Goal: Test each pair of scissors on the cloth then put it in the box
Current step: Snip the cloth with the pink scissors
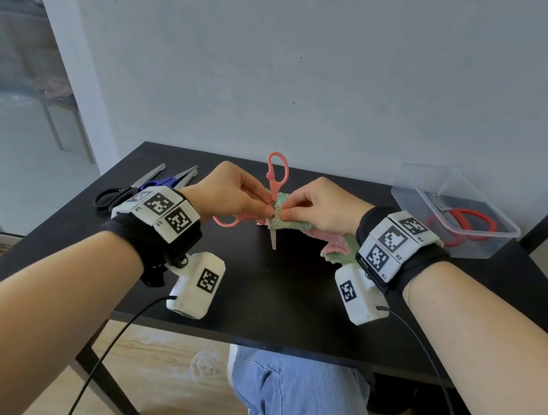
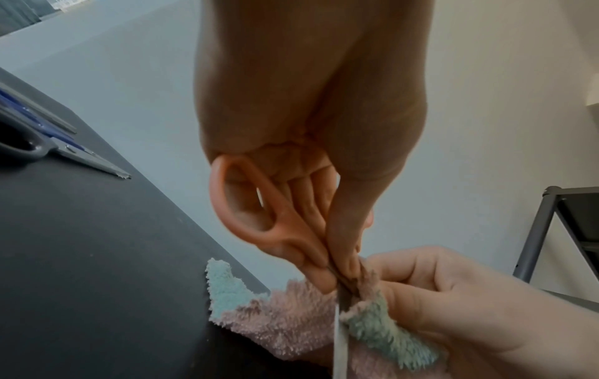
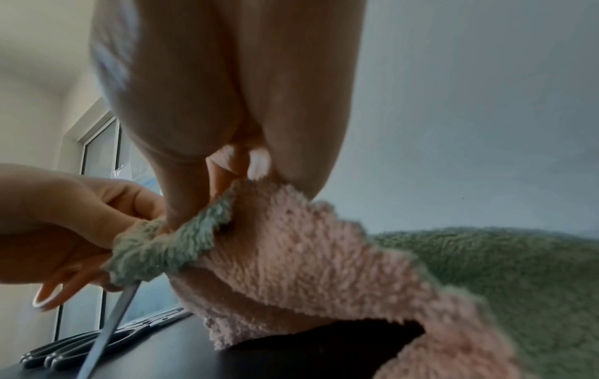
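While both hands (image 1: 233, 192) (image 1: 321, 208) pinch cloth (image 1: 293, 221) around pink scissors (image 1: 276, 176), head view alone shows box (image 1: 452, 208).

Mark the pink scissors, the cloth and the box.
pink scissors (image 1: 278, 170), head view, upper handle loop.
cloth (image 1: 293, 222), head view, green fold beside right hand's fingers.
box (image 1: 498, 250), head view, clear front wall.

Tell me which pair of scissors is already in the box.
The red scissors, lying inside the clear box on the right. The pink scissors are at the cloth; the black and blue pairs lie left on the table.
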A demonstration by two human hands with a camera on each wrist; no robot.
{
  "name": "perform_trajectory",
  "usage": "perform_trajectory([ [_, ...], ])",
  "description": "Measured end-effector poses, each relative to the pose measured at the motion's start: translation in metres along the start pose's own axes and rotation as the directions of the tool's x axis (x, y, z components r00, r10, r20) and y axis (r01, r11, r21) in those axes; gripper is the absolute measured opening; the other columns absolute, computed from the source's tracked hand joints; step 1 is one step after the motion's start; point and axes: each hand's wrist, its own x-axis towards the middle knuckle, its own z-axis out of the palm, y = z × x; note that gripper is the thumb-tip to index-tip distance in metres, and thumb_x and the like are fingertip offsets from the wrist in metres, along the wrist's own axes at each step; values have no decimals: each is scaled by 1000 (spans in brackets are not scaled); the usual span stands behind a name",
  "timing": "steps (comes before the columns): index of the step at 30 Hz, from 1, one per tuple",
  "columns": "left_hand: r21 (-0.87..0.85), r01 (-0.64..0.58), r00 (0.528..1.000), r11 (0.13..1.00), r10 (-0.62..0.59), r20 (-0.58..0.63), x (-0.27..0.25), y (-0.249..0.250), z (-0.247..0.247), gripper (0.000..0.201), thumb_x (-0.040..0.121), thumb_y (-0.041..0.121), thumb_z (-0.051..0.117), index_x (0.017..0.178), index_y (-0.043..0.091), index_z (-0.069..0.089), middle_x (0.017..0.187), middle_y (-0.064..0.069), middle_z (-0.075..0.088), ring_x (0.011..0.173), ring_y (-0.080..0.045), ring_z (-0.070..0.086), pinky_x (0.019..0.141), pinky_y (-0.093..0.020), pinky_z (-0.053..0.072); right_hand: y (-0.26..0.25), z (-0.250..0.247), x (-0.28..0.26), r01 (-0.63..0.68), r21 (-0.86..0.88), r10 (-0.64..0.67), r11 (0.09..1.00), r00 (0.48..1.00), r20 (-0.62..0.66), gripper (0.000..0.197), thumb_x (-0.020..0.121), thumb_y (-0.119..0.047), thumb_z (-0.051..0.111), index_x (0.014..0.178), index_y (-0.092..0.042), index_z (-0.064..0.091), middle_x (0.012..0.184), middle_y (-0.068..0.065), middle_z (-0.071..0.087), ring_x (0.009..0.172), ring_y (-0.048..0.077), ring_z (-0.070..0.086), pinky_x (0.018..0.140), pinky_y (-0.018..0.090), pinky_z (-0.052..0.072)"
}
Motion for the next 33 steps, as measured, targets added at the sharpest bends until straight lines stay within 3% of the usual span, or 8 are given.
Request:
perform_trajectory([
  [4, 6, -9, 1000, 1000, 9, 22, 1, 2, -4, 16, 75, 3, 77, 90, 1, 74, 79, -8, 75, 69, -12, 71, 70, -17, 55, 1, -1, 0, 21, -25, -21, 999, 1000, 1, 16, 89, -22, 63, 99, -13, 73, 90, -1, 67, 87, 14, 59, 80, 24, 44],
  [8, 44, -22, 999, 999, 20, 48, 0, 2, -6, 15, 75, 7, 78, 89, 3, 75, 77, -4, 75, 69, -11, 70, 71, -17, 55, 5, 1, 1, 42, -11, -42, 999, 999, -2, 10, 88, -21, 65, 92, -15, 72, 88, 1, 67, 85, 16, 59, 83, 30, 46],
  [13, 49, -15, 999, 999, 13, 46, 0, 0, -9, 17, 76, 7, 77, 91, 1, 74, 76, -4, 75, 70, -13, 71, 74, -20, 56, 9, 2, 1, 39, 25, -38, 999, 999, -30, 9, 87, -21, 67, 90, -15, 72, 86, 1, 68, 79, 11, 57, 77, 25, 45],
  [17, 55, 0, 999, 999, -2, 43, -2, -1, -13, 12, 77, 6, 76, 89, 3, 74, 70, -2, 74, 66, -9, 70, 65, -13, 53, 18, 0, 0, 25, 14, -24, 1000, 999, -43, 10, 86, -19, 68, 87, -10, 73, 80, -1, 68, 72, 7, 57, 72, 22, 46],
  [19, 90, 16, 1000, 996, -16, -7, -3, -5, -25, 8, 77, 7, 76, 85, 8, 75, 71, -4, 74, 65, -5, 68, 64, -11, 51, 31, -8, -6, -18, -33, 16, 999, 998, -61, 12, 86, -15, 66, 86, -6, 74, 84, 6, 71, 72, 8, 58, 72, 24, 47],
  [23, -70, 72, 991, 995, -80, -110, -6, -9, -42, 11, 75, 3, 77, 86, 6, 73, 78, -8, 75, 68, -11, 71, 68, -16, 57, 52, -14, -17, -64, 10, 65, 998, 982, -179, 9, 85, -14, 68, 90, -10, 74, 81, -4, 67, 72, 1, 58, 71, 16, 44],
  [28, -129, 63, 995, 990, -73, -74, -3, -7, -28, 11, 77, 2, 74, 87, 4, 70, 88, -15, 74, 70, -15, 71, 74, -21, 58, 55, 2, -8, -75, 63, 89, 995, 957, -275, 16, 83, -27, 70, 70, -36, 65, 83, -11, 68, 88, 15, 65, 90, 42, 50],
  [33, -271, 31, 994, 962, -57, -88, -5, -6, -21, 25, 85, -1, 65, 109, 3, 61, 91, -18, 68, 60, -9, 67, 58, -18, 55, 54, 4, -10, -68, 140, 112, 988, 937, -332, 15, 84, -28, 69, 73, -36, 64, 87, -7, 69, 90, 16, 66, 91, 46, 51],
])
